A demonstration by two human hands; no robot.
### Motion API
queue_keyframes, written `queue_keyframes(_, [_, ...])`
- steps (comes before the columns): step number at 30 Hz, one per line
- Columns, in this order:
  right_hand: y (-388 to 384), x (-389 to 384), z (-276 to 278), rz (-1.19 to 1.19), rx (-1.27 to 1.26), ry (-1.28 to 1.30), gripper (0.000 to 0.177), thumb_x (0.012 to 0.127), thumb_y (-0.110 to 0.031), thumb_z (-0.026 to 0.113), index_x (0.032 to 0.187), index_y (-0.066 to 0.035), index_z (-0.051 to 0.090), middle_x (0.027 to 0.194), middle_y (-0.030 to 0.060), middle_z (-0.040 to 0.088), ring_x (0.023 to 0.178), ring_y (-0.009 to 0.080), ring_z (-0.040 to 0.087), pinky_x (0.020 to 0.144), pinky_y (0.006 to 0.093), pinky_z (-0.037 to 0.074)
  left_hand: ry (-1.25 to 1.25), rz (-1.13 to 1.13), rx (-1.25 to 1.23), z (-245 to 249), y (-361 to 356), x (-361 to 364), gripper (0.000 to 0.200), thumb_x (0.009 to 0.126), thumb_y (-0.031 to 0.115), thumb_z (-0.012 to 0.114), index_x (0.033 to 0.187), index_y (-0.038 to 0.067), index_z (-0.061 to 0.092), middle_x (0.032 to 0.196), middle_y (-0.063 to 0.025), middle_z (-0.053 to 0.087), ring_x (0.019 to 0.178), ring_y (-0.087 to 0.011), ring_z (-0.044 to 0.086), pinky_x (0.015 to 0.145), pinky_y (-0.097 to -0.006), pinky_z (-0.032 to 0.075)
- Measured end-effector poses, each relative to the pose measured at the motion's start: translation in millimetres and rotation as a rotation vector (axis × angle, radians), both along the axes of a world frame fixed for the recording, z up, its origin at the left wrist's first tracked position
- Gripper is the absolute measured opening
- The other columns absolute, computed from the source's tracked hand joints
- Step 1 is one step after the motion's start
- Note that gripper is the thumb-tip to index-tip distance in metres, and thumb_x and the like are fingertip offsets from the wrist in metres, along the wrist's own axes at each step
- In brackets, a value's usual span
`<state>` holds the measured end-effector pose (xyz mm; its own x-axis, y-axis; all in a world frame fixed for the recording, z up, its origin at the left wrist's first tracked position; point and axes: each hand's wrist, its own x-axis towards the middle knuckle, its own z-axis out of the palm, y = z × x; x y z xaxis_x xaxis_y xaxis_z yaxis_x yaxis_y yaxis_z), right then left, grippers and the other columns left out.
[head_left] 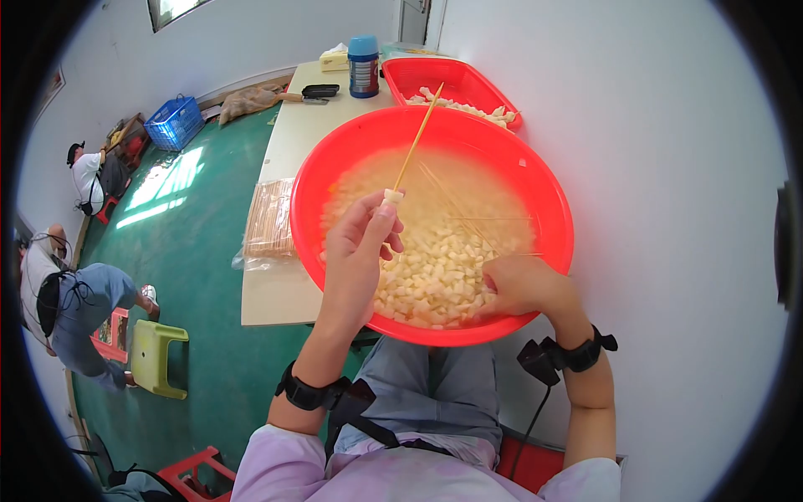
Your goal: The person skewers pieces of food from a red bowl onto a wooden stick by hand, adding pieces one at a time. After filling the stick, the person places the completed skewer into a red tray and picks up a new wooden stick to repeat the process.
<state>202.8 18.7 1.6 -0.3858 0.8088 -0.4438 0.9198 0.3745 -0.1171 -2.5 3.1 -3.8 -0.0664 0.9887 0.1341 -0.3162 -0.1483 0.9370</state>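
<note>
My left hand (360, 238) is closed round the lower end of a bamboo skewer (416, 142), which tilts up and to the right. A small pale cube (392, 197) is on the skewer just above my fingertips. Below lies a big red basin (303, 205) of cloudy water with many pale diced pieces (431, 268) heaped at its near side. My right hand (527, 283) reaches over the basin's near right rim, fingers curled down among the pieces. Its fingertips are partly hidden, so I cannot make out what they hold. Several loose skewers (493, 219) lie in the basin.
A bag of skewers (270, 219) lies on the table (276, 303) left of the basin. Behind stand a blue bottle (364, 71) and a red tray (481, 77) with pale pieces. A wall (669, 209) is close on the right. Two people, a green stool (157, 360) and a blue crate (174, 123) are at left.
</note>
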Motion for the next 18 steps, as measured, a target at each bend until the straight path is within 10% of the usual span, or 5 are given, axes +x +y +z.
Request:
queue_keyframes(8, [9,-11,-21,0.144,-0.014,0.566,0.03,0.071,-0.021,0.065,0.085,0.001,0.05,0.073,0.0127,0.055,0.067,0.0206,0.056,0.059,0.0331,0.046,-0.014,-0.001,0.001,0,-1,-1,0.03,0.086,0.021,0.049,0.107,0.001,0.052,0.07,0.002,0.05,0.061,-0.0061,0.047,0.056,-0.0192,0.034])
queue_keyframes(11, [9,-22,1,-0.278,-0.323,0.922,0.026,0.075,-0.015,0.06,0.093,0.003,0.052,0.076,0.0117,0.057,0.07,0.0154,0.058,0.055,0.0276,0.049,-0.02,0.004,0.008,-1,-1,0,0.03,0.086,0.021,0.049,0.107,0.001,0.052,0.069,0.002,0.05,0.061,-0.0062,0.047,0.055,-0.0191,0.034])
queue_keyframes(18, [17,-21,-2,-0.226,-0.22,1.142,0.033,0.081,-0.015,0.055,0.109,0.001,0.049,0.077,0.0058,0.057,0.066,0.01,0.056,0.054,0.0229,0.05,-0.007,0.015,0.002,0,-1,0,0.029,0.086,0.02,0.049,0.107,0.0,0.052,0.068,0.0019,0.049,0.06,-0.006,0.047,0.055,-0.0192,0.034])
